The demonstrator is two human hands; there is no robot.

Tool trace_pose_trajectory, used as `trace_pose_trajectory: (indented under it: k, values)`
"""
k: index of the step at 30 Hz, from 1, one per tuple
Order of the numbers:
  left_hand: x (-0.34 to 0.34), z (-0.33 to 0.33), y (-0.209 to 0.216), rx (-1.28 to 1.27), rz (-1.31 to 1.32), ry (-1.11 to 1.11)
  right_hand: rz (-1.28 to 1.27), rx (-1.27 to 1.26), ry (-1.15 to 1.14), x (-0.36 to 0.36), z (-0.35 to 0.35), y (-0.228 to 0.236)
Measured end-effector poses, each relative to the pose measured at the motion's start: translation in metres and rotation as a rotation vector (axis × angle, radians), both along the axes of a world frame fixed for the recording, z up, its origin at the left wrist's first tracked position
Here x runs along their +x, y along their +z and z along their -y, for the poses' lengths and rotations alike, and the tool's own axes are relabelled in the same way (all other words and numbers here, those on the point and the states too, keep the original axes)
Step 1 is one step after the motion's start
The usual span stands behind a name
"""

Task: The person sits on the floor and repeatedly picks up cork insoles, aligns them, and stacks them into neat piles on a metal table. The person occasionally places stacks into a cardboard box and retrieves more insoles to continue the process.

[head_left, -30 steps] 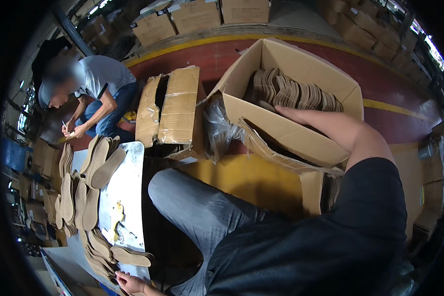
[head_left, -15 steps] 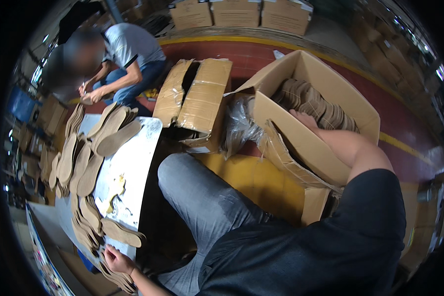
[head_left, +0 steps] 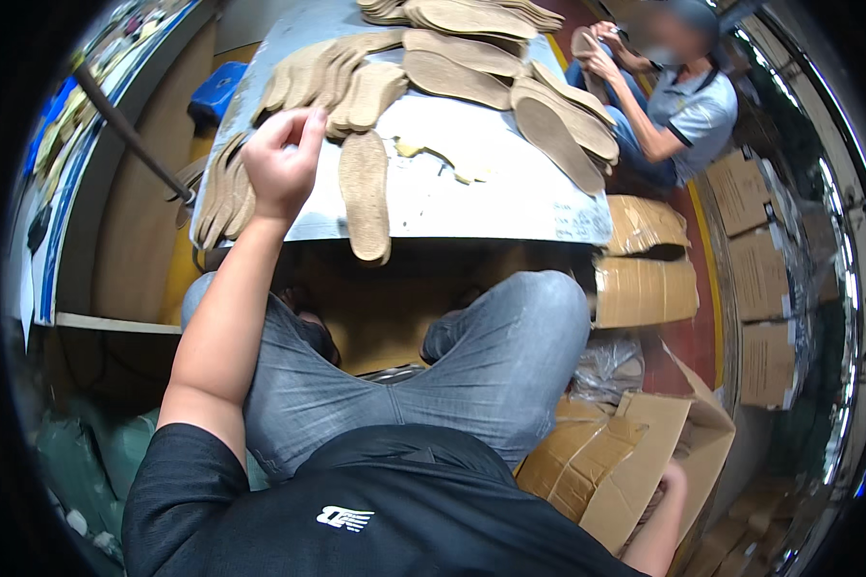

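Left hand point(head_left: 284, 168): fingers loosely curled near fanned insoles point(head_left: 322, 72); whether anything is gripped cannot be told. Right hand point(head_left: 674, 479): partly hidden inside open box point(head_left: 633, 471); finger spread cannot be told. Single insole point(head_left: 364, 197) laid over near edge of white table point(head_left: 510, 197); another insole point(head_left: 581, 44) held by co-worker point(head_left: 707, 108).

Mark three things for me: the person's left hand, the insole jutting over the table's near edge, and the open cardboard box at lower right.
Left hand point(head_left: 284, 165): head view, middle of the hand.
Insole point(head_left: 365, 190): head view, middle of its upper face.
Open cardboard box point(head_left: 647, 440): head view, on its side wall.
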State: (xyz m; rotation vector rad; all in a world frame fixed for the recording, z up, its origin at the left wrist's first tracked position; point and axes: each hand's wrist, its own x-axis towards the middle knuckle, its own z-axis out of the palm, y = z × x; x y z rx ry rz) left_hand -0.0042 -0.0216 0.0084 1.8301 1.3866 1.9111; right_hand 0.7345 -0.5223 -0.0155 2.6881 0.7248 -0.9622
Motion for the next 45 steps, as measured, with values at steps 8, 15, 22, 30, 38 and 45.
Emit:
trace_pose_trajectory:
  k: [8, 15, 22, 30, 38, 45]
  values:
    - [-0.027, -0.048, -0.02, -0.165, 0.682, -0.075, 1.066, 1.157, 0.235, -0.129, -0.21, 0.103]
    - [0.003, -0.051, -0.007, -0.245, 0.725, -0.273, 0.054, 1.163, 1.071, -0.4, -0.465, 0.031]
    - [-0.011, -0.043, -0.014, -0.546, 0.727, -0.404, 0.046, 0.668, 1.238, -0.474, -0.606, 0.024]
    - [-0.02, -0.044, -0.023, -0.736, 0.16, -0.265, -0.138, 1.255, 1.112, -0.482, -0.602, -0.009]
    - [0.002, -0.033, -0.039, -0.866, -0.517, -0.326, -0.425, 0.962, 1.102, -0.498, -0.564, 0.005]
    - [0.002, -0.048, -0.061, -1.148, -0.13, -0.518, -0.477, 0.712, 1.023, -0.505, -0.542, -0.004]
